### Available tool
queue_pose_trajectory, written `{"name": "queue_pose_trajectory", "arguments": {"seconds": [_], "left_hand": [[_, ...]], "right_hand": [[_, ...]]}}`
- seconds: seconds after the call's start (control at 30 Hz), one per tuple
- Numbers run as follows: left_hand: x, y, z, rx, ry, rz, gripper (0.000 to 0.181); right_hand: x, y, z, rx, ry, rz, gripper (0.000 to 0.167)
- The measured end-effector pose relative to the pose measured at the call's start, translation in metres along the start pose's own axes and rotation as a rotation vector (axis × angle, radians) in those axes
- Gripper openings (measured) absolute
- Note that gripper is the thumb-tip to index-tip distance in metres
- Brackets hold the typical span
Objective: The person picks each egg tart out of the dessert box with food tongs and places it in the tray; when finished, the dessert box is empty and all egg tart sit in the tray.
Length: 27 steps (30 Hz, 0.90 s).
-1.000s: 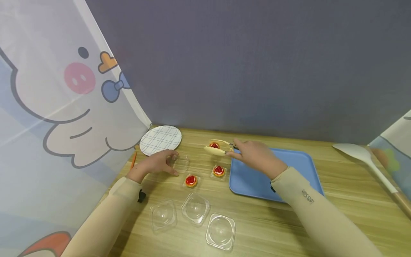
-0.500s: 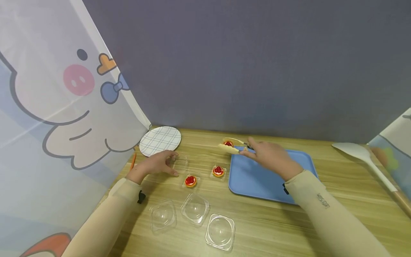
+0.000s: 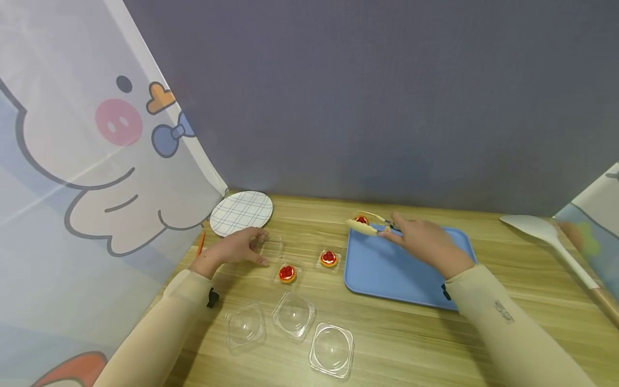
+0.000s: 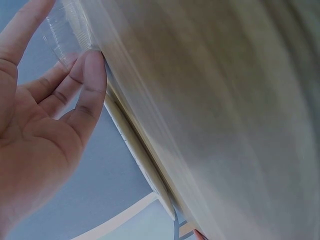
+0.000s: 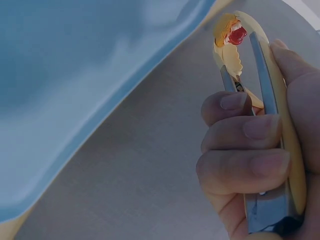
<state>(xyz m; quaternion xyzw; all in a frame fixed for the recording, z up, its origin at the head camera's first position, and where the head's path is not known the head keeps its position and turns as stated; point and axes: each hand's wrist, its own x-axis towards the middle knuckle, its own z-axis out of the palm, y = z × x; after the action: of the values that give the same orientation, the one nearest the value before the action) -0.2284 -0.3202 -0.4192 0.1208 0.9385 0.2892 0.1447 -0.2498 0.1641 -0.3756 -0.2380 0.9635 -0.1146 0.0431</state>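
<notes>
My right hand grips a pair of cream-tipped tongs. Between the tong tips is a small tart with red topping, at the tray's back left corner; the right wrist view shows the tart tilted on its side. The blue tray lies below the right hand. At the left, my left hand holds a clear plastic box by its sides, thumb toward me. In the left wrist view the fingers touch the box's edge.
Two more tarts sit on clear bases, one tart near the left hand and another tart beside the tray. Clear domed lids lie in front. A checked plate stands back left, a large white spoon far right.
My right hand has moved right with the tongs and the tart, from left of the tray to its back left corner. My left hand has stayed at the clear box.
</notes>
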Motion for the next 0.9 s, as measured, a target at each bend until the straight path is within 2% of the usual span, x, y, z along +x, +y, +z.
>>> {"name": "queue_pose_trajectory", "arguments": {"seconds": [0.23, 0.53, 0.9], "left_hand": [[-0.001, 0.003, -0.001, 0.012, -0.006, -0.014, 0.084], [-0.002, 0.003, -0.001, 0.026, 0.002, -0.001, 0.084], [-0.001, 0.002, 0.000, 0.003, -0.011, -0.014, 0.080]], "right_hand": [[-0.007, 0.011, 0.007, 0.000, -0.003, 0.003, 0.071], [-0.012, 0.016, 0.017, 0.006, -0.017, 0.018, 0.046], [-0.011, 0.019, 0.021, 0.019, -0.043, 0.049, 0.046]]}}
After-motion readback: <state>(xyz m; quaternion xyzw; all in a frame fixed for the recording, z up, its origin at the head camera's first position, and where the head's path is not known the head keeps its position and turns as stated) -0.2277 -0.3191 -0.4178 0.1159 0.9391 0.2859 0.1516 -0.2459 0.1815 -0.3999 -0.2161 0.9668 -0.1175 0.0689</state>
